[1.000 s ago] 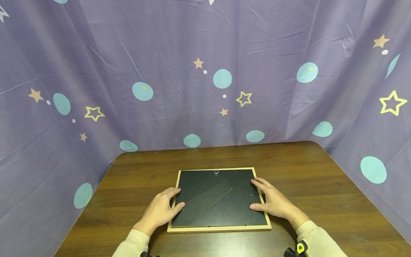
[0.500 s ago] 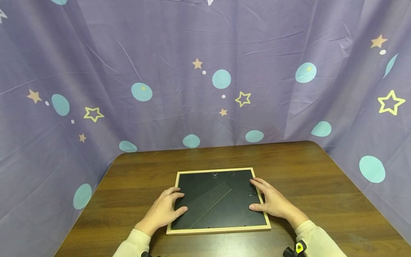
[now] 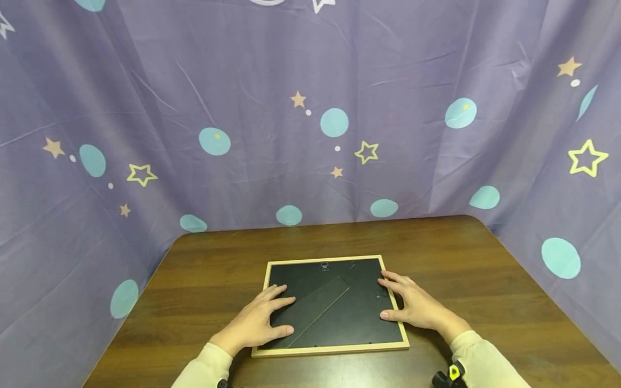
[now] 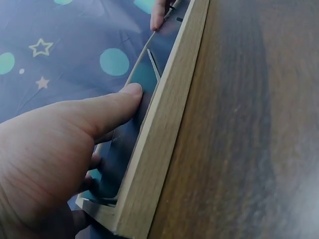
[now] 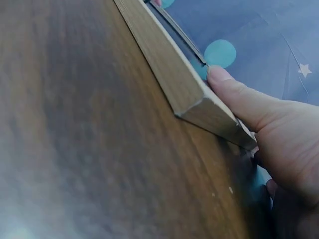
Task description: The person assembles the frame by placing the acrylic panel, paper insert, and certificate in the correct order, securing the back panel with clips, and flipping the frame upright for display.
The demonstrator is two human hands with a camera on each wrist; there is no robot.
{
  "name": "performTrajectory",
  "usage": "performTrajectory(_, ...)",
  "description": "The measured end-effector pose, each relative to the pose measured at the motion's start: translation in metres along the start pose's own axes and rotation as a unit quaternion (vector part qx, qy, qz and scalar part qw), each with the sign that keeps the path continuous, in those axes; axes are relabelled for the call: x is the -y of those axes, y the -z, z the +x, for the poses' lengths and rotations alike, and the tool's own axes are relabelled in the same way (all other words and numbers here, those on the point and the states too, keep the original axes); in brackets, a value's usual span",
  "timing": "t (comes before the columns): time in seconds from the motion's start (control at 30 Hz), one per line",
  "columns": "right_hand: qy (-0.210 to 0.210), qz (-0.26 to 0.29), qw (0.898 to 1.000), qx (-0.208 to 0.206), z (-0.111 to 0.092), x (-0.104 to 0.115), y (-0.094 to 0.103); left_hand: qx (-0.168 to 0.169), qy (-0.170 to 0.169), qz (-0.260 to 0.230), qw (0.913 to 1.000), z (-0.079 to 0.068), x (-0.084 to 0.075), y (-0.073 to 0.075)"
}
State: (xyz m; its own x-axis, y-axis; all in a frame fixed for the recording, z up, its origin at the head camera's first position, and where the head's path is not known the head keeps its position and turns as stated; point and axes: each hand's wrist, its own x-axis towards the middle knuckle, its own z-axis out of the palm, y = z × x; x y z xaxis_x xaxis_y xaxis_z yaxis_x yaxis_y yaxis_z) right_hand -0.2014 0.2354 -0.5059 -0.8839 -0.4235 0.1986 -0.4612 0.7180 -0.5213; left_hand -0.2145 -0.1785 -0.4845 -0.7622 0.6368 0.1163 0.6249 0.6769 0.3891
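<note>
A picture frame (image 3: 335, 349) with a pale wooden rim lies back side up on the table. Its black backing board (image 3: 354, 326) carries a slanting stand leg (image 3: 322, 303) that lies folded along it. My left hand (image 3: 254, 324) reaches over the left rim, fingers spread above the board and the lower part of the leg. In the left wrist view its thumb extends over the board, though contact is hard to tell. At the right rim, my right hand (image 3: 418, 308) rests with fingers and thumb apart, their tips on the rim and board edge.
Small metal hangers sit on the board, one hanger (image 3: 324, 266) at the far edge and another hanger (image 3: 381, 293) near the right side. The brown wooden table (image 3: 485, 280) has a purple patterned curtain (image 3: 271, 178) behind it and at both sides.
My left hand has slid rightward from the left rim onto the board, its fingers spreading further. My right hand has stayed nearly in place at the right rim.
</note>
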Motion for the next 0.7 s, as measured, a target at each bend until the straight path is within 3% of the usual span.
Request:
performTrajectory(0.3,-0.004,-0.007,1.0,0.014,0.0009,-0.0053,0.0023,0.006,0.021,-0.01,0.9997,0.0026,-0.0059,0.0013)
performTrajectory(0.7,-0.01,0.011,1.0,0.021,-0.0029,-0.002,-0.0011,0.015,0.025,-0.041,0.9987,0.0012,-0.0018,-0.0013)
